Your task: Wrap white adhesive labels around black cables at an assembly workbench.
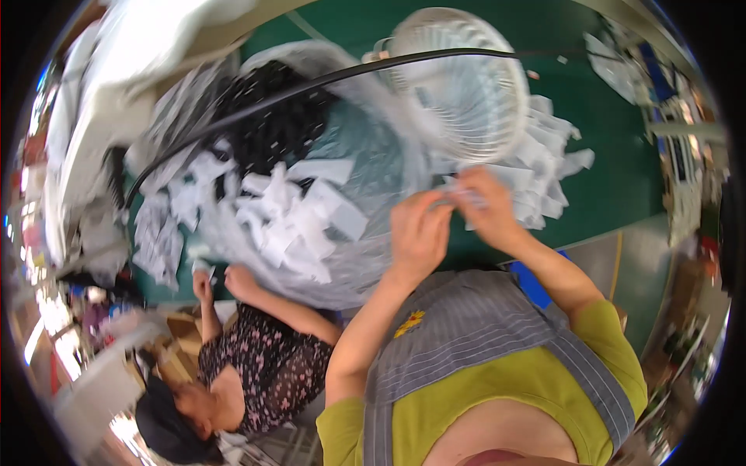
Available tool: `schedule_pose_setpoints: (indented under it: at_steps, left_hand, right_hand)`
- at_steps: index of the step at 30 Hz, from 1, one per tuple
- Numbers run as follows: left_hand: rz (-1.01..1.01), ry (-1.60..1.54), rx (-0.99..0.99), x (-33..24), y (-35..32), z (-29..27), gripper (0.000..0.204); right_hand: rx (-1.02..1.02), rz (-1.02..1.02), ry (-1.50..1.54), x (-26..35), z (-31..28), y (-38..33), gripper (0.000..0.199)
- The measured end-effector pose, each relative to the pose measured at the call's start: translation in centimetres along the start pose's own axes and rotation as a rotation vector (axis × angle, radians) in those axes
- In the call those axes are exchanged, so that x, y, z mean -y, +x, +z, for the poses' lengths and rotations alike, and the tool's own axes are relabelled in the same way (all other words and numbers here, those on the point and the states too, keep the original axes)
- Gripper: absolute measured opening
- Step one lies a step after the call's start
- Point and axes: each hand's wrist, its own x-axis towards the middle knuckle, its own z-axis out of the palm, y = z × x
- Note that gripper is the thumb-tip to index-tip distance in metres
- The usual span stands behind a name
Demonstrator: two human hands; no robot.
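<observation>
Head view: left hand (418, 233) and right hand (486, 203) fingers pinch 1 white paper strip (460, 193) beside the fan (458, 81).

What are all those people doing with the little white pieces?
The person wearing the camera pinches a small white piece between the left hand and the right hand, above a green table. A clear plastic bag heaped with more white pieces lies alongside, by a white fan. A second person's hands work at the table's edge.
</observation>
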Motion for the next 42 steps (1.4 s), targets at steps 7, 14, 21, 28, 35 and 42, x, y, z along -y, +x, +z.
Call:
schedule_pose_setpoints:
  at_steps: [7, 14, 21, 28, 35, 42]
  left_hand:
    - [-0.288, 0.056, 0.010, 9.2, -2.6, 0.3, 0.020]
    - [-0.433, 0.382, 0.068, 15.7, -5.8, -1.4, 0.019]
    - [-0.500, 0.528, 0.100, 15.9, -8.0, -2.4, 0.030]
    - [-0.443, 0.461, 0.389, 14.6, -11.5, -4.1, 0.037]
    - [-0.716, 0.301, 0.187, 14.3, -9.9, -1.0, 0.012]
    - [-0.293, 0.334, 0.097, 11.6, -9.7, 1.2, 0.026]
  right_hand:
    - [-0.254, 0.613, -0.094, -9.0, -10.1, -4.9, 0.017]
    - [0.318, 0.023, -0.114, -1.0, 5.0, 1.7, 0.024]
    - [0.232, -0.254, -0.341, -4.0, 25.3, 17.4, 0.028]
    - [0.140, -0.050, -0.304, -5.4, 22.9, 15.6, 0.014]
    - [0.316, 0.206, -0.046, -4.0, 7.7, 2.0, 0.008]
    - [0.301, 0.236, -0.094, -4.8, 3.0, -3.8, 0.014]
